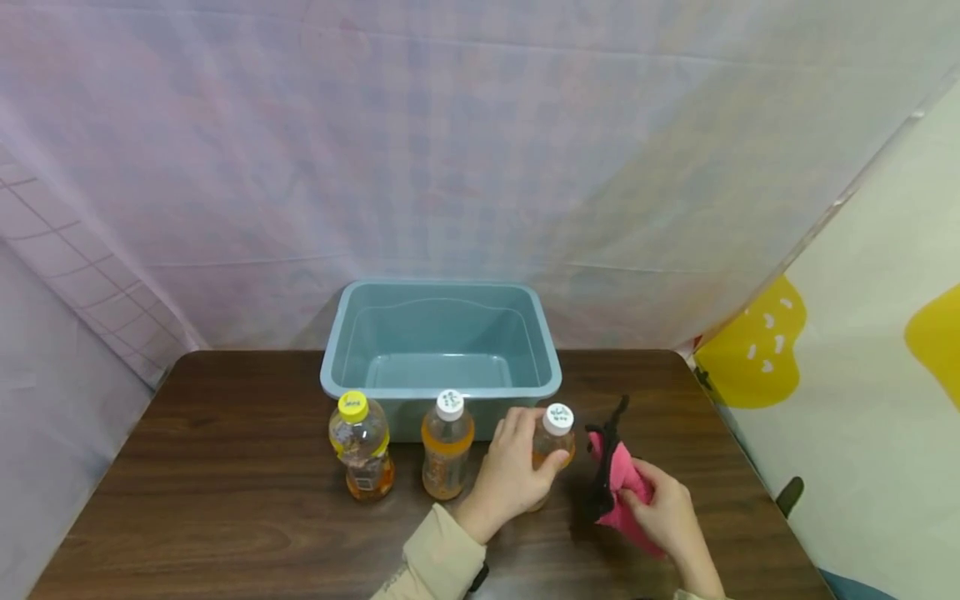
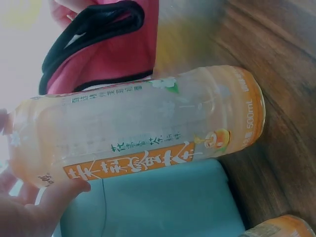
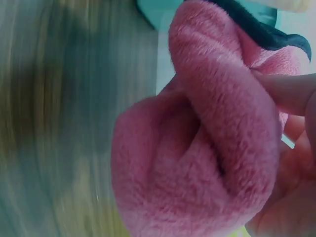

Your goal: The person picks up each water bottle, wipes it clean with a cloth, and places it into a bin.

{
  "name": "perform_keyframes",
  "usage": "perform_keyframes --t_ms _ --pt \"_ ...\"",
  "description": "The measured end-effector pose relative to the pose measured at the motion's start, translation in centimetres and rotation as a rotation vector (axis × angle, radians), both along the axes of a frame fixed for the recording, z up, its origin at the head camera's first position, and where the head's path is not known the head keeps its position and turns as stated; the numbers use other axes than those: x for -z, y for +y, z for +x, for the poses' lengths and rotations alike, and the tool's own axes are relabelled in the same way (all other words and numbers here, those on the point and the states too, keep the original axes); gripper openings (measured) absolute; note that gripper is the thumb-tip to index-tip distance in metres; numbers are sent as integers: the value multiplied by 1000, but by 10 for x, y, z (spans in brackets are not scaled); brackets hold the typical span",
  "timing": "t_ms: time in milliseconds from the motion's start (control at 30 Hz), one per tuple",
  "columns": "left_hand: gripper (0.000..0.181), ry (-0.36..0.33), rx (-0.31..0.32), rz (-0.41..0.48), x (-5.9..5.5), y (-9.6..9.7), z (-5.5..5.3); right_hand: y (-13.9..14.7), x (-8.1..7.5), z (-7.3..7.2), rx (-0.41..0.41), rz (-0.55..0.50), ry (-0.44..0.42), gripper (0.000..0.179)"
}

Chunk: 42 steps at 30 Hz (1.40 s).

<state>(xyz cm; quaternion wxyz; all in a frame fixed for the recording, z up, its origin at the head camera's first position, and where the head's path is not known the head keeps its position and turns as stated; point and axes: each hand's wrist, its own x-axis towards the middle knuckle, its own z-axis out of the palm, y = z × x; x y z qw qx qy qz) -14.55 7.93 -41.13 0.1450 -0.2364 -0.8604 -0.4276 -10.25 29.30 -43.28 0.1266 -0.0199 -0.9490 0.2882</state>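
Head: gap between bottle [image 1: 551,448] and cloth [image 1: 623,472]

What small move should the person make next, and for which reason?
Probably bring the pink cloth against the bottle and wipe: the left hand grips that bottle, and the right hand holds the cloth close beside it.

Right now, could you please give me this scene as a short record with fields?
left hand: grips the rightmost bottle, which has a white cap
right hand: pinches a pink cloth with dark trim
other bottles: yellow-capped bottle and middle bottle, both upright
tub: blue-grey, behind the bottles
table: dark brown, wood-grained
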Motion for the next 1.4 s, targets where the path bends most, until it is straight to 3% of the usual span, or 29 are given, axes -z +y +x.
perform_keyframes --t_ms 233,400,867,1167,1400 --pt "45 22 23 12 1 -2 -2 16 1 -1 70 184 -191 36" --pt "45 8 26 20 0 -2 -1 24 13 -4 59 266 -215 38" --pt "47 8 27 9 -1 -2 -1 33 36 -14 57 240 -366 47" --pt "47 19 22 8 -2 -1 -2 34 46 -23 9 312 -381 53" --pt "46 20 17 9 0 -1 0 36 51 -26 -31 298 -424 66"
